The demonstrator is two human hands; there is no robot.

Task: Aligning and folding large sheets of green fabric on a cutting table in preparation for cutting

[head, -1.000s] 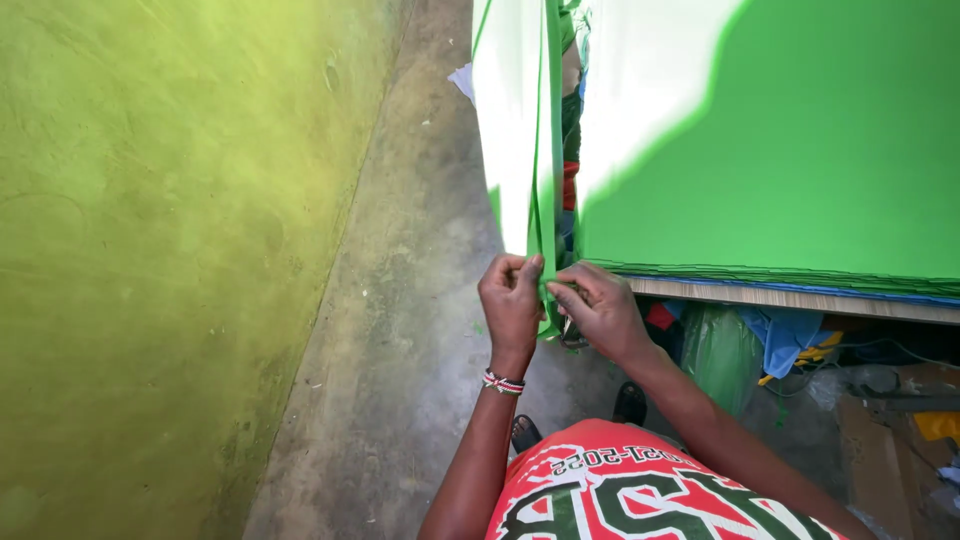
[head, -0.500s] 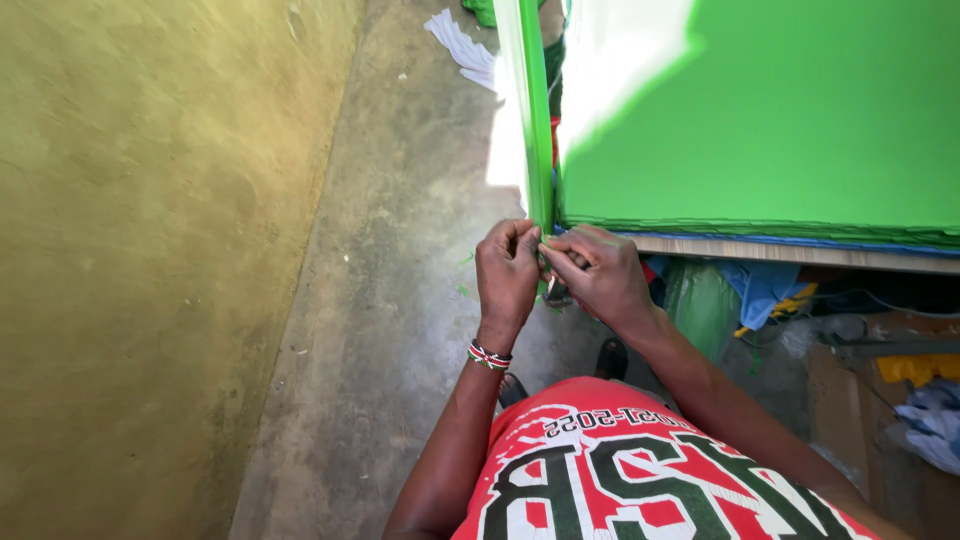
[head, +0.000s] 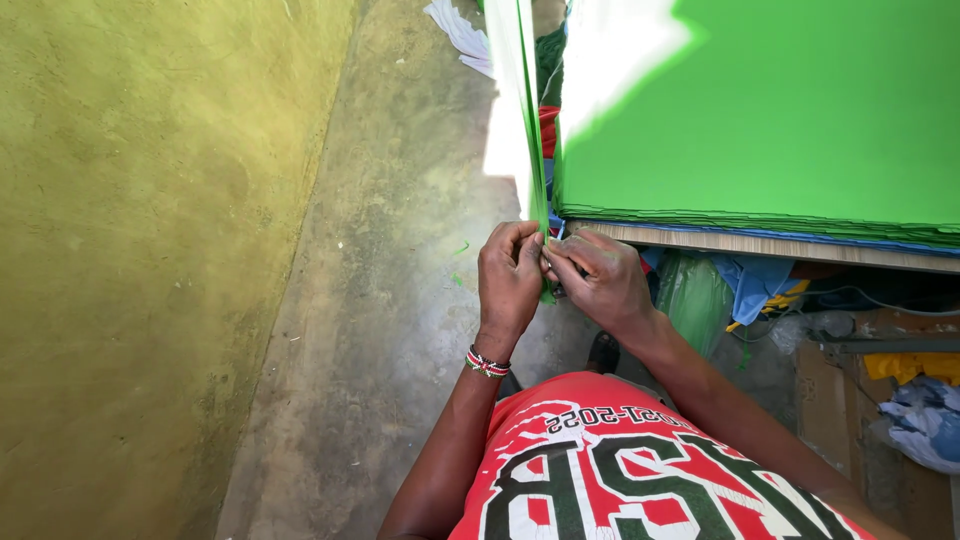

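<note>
Narrow passage with a bare concrete floor [head: 400, 330], a yellow-green plastered wall [head: 140, 250] along the left side, and a wooden cutting table [head: 760, 245] on the right. Nearest the camera: red printed shirt [head: 620, 470], both forearms reaching forward. Left hand [head: 510, 280], with a beaded wristband [head: 487, 362] at the wrist, is clenched on the lower end of a hanging green fabric strip [head: 528, 130]; fingers curled tight around its edge. Right hand [head: 598, 282] meets it, fingertips pinching the same strip end, touching the left. Both sit just off the table's near left corner. Under the table: green bag [head: 695, 295], blue cloth [head: 755, 285], yellow scraps, cardboard. On top, a thick stack of green fabric layers [head: 800, 120] reaches the near edge. The strip runs up along the stack's left edge. Farther off, white cloth [head: 462, 35] on the floor.
</note>
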